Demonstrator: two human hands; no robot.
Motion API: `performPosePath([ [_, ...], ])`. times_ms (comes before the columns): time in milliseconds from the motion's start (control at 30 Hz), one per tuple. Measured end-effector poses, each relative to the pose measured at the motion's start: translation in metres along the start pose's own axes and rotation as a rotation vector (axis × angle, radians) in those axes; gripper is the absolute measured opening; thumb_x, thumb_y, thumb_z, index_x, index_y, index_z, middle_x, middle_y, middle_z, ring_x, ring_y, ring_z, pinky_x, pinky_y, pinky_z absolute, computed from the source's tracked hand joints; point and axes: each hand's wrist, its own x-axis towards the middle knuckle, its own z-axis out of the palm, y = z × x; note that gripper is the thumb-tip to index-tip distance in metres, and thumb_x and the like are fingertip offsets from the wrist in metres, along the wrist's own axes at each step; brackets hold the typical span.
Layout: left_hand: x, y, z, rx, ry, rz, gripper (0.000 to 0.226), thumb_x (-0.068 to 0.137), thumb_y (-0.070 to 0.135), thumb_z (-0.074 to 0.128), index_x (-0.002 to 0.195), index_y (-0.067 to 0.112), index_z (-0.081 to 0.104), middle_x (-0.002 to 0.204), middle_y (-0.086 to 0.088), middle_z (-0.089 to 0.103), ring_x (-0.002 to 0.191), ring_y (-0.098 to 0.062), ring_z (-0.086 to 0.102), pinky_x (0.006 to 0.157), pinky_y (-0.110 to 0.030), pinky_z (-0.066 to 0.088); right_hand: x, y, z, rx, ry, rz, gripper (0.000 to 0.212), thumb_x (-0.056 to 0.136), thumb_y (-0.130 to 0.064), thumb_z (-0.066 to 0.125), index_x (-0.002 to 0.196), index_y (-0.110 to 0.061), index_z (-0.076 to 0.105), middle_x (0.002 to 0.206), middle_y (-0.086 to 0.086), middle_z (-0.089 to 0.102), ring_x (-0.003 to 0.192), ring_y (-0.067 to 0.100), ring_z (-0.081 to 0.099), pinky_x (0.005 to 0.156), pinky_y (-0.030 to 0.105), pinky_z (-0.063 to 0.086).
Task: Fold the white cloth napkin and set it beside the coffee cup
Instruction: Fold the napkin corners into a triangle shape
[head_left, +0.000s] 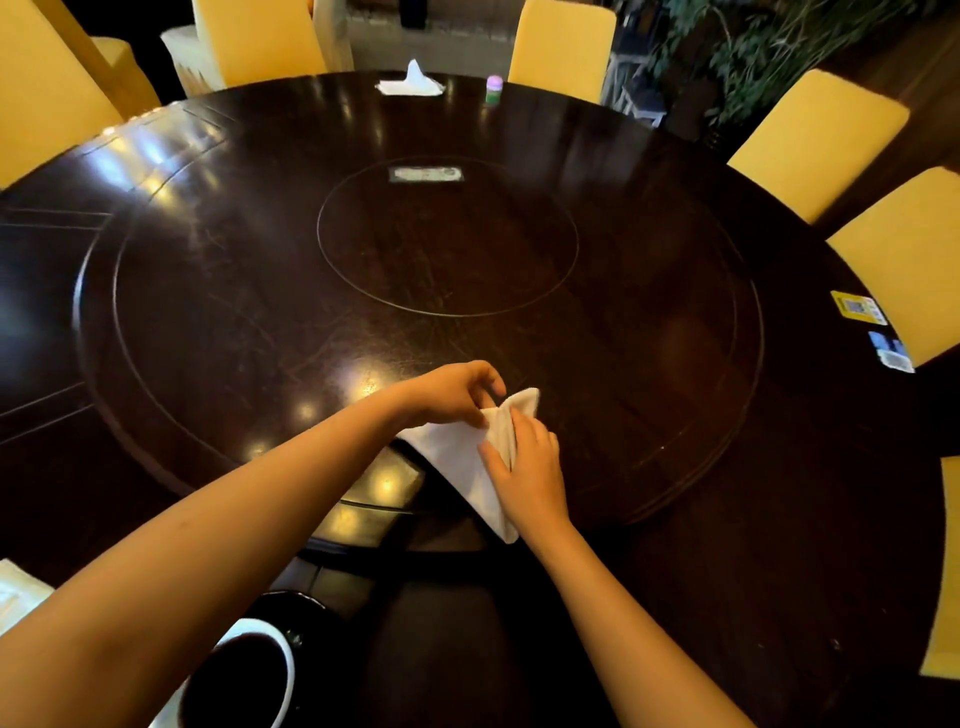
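Two grips | our left hand pinches napkin tip, right hand clamps fold for creasing | coffee cup at 7 o'clock

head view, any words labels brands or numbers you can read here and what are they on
Nothing here can be read.
The plaque on the turntable: print too blurred.
The yellow card at far right: a QR-like code, text too small.
The blue and white card beside it: too blurred.
The pink-capped bottle: label unreadable.
The white cloth napkin: no print shows.
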Motion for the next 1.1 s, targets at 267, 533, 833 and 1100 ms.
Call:
performPosePath([
  [267,-0.025,0.040,-0.011,0.263,0.168,0.305,0.049,0.075,0.002,0.068,0.121,0.015,0.054,0.104,-0.007,0.059,0.094,-0.017,0.059,0.086,-0.032,0.051,0.008,-0.009,-0.041,0.434,-0.053,0.053,0.015,0.089,-0.017,0.059,0.094,-0.005,0.066,0.078,0.004,0.062,0.074,0.014,0.056,0.062,0.028,0.041],
  [533,-0.067,0.007,-0.024,0.159,-0.076,0.101,0.043,0.085,0.027,0.064,0.125,0.017,0.052,0.116,-0.002,0.060,0.104,-0.019,0.058,0.089,-0.030,0.049,0.028,-0.015,-0.070,0.856,-0.302,0.250,0.012,0.089,-0.015,0.058,0.092,-0.008,0.067,0.085,0.010,0.067,0.074,0.021,0.062,0.069,0.033,0.050],
  [833,-0.078,-0.058,0.002,-0.537,0.015,-0.226,0.018,0.093,0.016,0.050,0.100,0.002,0.060,0.057,-0.002,0.062,0.044,-0.007,0.055,0.039,-0.015,0.043,0.023,0.029,-0.053,0.421,-0.725,0.280,0.017,0.087,-0.022,0.063,0.103,-0.019,0.061,0.086,0.001,0.063,0.062,0.007,0.061,0.052,0.018,0.049],
  [1100,-0.070,-0.083,0.027,-0.617,0.164,-0.365,0.020,0.095,0.018,0.047,0.084,0.009,0.060,0.055,-0.004,0.052,0.037,-0.003,0.049,0.035,-0.013,0.040,0.005,0.053,-0.044,0.271,-0.479,0.040,0.032,0.080,-0.014,0.069,0.107,-0.024,0.055,0.097,-0.008,0.062,0.076,0.009,0.062,0.064,0.022,0.055],
])
